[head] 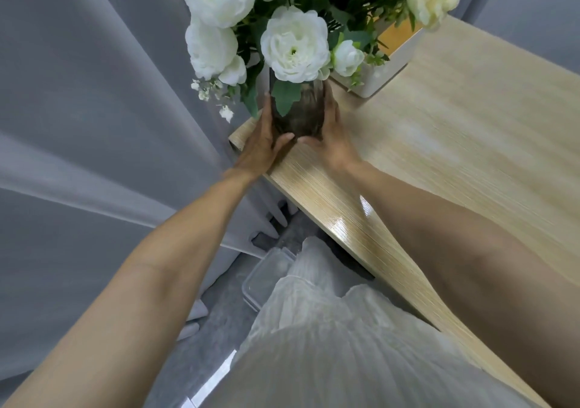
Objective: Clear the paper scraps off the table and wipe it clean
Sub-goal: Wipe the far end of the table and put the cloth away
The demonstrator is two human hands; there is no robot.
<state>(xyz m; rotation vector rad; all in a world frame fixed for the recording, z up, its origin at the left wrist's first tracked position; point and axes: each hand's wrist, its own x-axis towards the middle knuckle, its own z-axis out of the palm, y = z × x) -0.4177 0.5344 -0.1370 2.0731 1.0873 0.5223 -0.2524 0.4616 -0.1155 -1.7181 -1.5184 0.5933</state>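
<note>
A dark glass vase (298,109) of white flowers (295,43) stands at the left corner of the light wooden table (455,119). My left hand (262,144) grips the vase's left side, thumb across its base. My right hand (329,137) grips the right side, fingers curled round the glass. No paper scraps or cloth show on the visible tabletop.
A white box (376,72) with a wooden top stands just behind the vase, partly hidden by leaves. Grey curtains (94,109) hang to the left. On the grey floor below the table edge lies a clear plastic lidded container (266,276), beside my pale pleated skirt (329,345).
</note>
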